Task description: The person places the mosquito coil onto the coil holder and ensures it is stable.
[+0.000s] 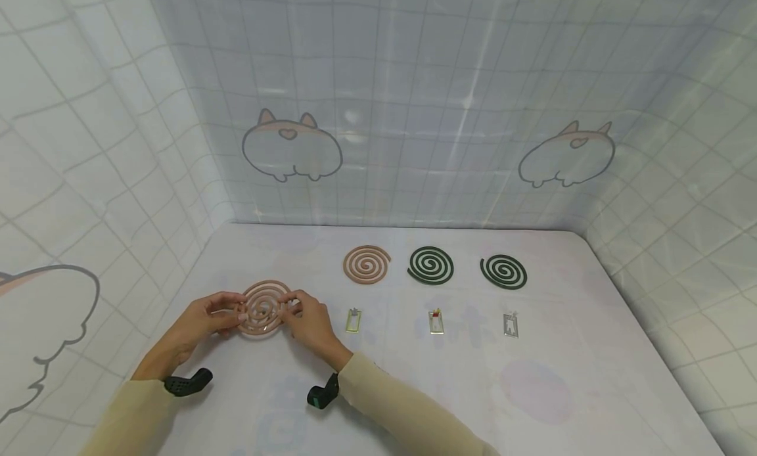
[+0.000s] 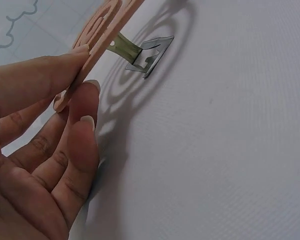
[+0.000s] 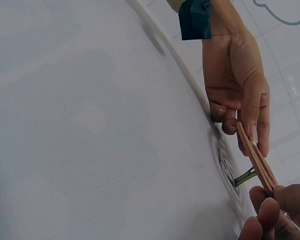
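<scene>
A brown mosquito coil (image 1: 266, 284) is held up flat at the left of the table, over a small metal stand (image 2: 127, 49). My left hand (image 1: 204, 319) pinches the coil's left edge, thumb above and fingers below in the left wrist view. At the opposite edge my right hand (image 1: 309, 319) pinches the same coil between thumb and fingers. The stand's upright tab (image 3: 246, 176) rises from its base on the table and meets the underside of the coil near its middle. Where the tip of the tab sits in the coil is hidden.
Another brown coil (image 1: 367, 266) and two dark green coils (image 1: 430, 265) (image 1: 503, 271) lie in a row farther back. In front of them are three small metal stands: yellowish (image 1: 355, 311), one with a red part (image 1: 436, 314), and silver (image 1: 512, 316). Grid-patterned curtains (image 1: 378, 200) enclose the white table (image 1: 414, 390).
</scene>
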### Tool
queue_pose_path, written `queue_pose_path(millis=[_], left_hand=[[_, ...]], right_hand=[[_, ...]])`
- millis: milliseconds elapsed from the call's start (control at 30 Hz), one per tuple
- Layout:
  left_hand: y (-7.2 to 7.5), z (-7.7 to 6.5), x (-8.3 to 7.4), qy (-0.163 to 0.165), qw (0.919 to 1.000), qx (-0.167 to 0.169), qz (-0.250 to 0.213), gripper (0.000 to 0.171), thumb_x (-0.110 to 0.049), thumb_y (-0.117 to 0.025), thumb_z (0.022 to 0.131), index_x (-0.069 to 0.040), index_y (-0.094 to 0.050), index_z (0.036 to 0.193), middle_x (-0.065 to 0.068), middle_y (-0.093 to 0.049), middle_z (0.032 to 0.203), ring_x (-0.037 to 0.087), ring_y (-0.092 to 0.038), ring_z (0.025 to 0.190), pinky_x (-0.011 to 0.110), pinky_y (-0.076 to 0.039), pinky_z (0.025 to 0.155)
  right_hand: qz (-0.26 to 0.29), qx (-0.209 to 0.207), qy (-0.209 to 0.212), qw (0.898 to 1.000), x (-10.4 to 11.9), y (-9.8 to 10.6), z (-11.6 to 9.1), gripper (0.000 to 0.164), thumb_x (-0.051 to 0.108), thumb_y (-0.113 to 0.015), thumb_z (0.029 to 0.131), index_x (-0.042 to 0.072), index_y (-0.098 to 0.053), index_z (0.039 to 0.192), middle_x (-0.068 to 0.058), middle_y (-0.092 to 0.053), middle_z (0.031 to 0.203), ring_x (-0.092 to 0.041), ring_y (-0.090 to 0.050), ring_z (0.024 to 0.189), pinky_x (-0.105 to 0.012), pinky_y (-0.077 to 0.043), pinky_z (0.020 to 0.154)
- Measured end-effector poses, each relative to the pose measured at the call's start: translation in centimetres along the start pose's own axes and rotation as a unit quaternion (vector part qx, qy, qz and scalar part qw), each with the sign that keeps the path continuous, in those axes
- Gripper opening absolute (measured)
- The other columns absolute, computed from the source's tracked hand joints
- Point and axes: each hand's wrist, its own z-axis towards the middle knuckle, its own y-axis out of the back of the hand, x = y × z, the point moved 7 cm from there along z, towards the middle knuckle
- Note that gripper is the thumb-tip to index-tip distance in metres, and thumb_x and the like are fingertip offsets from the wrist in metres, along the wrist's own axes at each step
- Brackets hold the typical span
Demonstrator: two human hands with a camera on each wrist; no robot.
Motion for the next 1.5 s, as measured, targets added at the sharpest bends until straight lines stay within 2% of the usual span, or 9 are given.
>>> queue_pose_path(millis=[367, 667, 967, 1500], left_hand=[[-0.19, -0.24, -0.33, -0.002, 1.0000, -0.001, 0.002, 0.057, -0.019, -0.082, 0.090, 0.002, -0.057, 0.137, 0.002, -0.066, 0.113, 0.013, -0.065, 0.082, 0.033, -0.056, 0.067], [-0.43, -0.17, -0.22, 0.004, 0.9999, 0.002, 0.015, 0.058, -0.021, -0.082, 0.090, 0.001, -0.058, 0.137, 0.003, -0.068, 0.114, 0.013, -0.064, 0.084, 0.033, -0.055, 0.067], [-0.50, -0.11, -0.06, 0.017, 0.9996, 0.007, 0.023, 0.058, -0.024, -0.082, 0.090, 0.000, -0.058, 0.137, 0.007, -0.068, 0.112, 0.015, -0.063, 0.083, 0.033, -0.055, 0.068], [-0.64, -0.23, -0.19, 0.016, 0.9996, 0.013, 0.022, 0.058, -0.023, -0.082, 0.091, 0.001, -0.057, 0.137, 0.010, -0.068, 0.113, 0.013, -0.065, 0.084, 0.032, -0.055, 0.067]], right_hand=[[0.009, 0.001, -0.001, 1.000, 0.09, 0.11, -0.22, 0.020, 0.015, -0.070, 0.100, 0.017, -0.070, 0.120, 0.003, -0.073, 0.082, -0.007, -0.055, 0.046, -0.020, -0.044, 0.044], [-0.007, 0.003, -0.015, 1.000, -0.65, -0.03, -0.08, 0.019, 0.016, -0.071, 0.099, 0.019, -0.071, 0.118, 0.007, -0.071, 0.081, -0.009, -0.055, 0.045, -0.022, -0.045, 0.039], [-0.001, 0.009, -0.018, 1.000, -0.63, -0.02, -0.18, 0.019, 0.014, -0.071, 0.099, 0.017, -0.070, 0.118, 0.008, -0.070, 0.080, -0.009, -0.054, 0.045, -0.021, -0.044, 0.040], [-0.006, 0.009, -0.021, 1.000, -0.65, -0.01, -0.07, 0.023, 0.017, -0.074, 0.097, 0.017, -0.070, 0.120, 0.007, -0.068, 0.076, -0.008, -0.054, 0.046, -0.020, -0.044, 0.041]])
